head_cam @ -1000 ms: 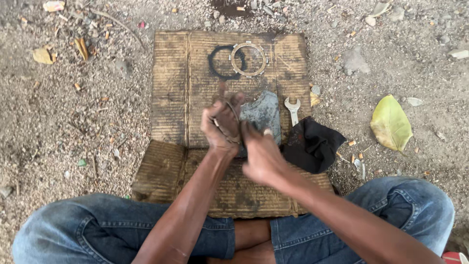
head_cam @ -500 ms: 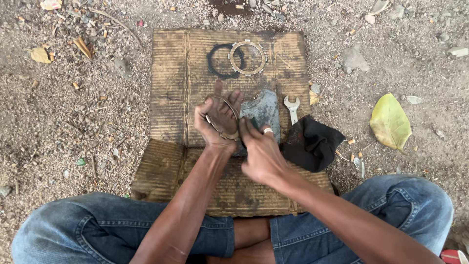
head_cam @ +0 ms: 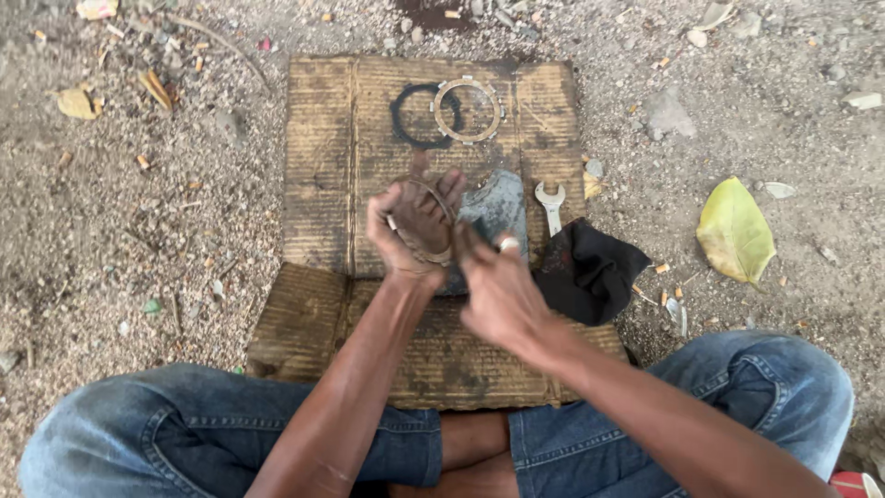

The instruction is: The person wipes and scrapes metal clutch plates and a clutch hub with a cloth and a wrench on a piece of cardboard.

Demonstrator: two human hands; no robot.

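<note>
Near the middle of the frame, above the cardboard sheet (head_cam: 323, 184), the left hand (head_cam: 415, 231) grips a thin brown ring plate (head_cam: 426, 226), fingers curled round its rim. It looks stiff, light and maybe greasy, so the rim seems the best place to hold. The right hand (head_cam: 498, 286) pinches something small; I cannot tell what.
</note>
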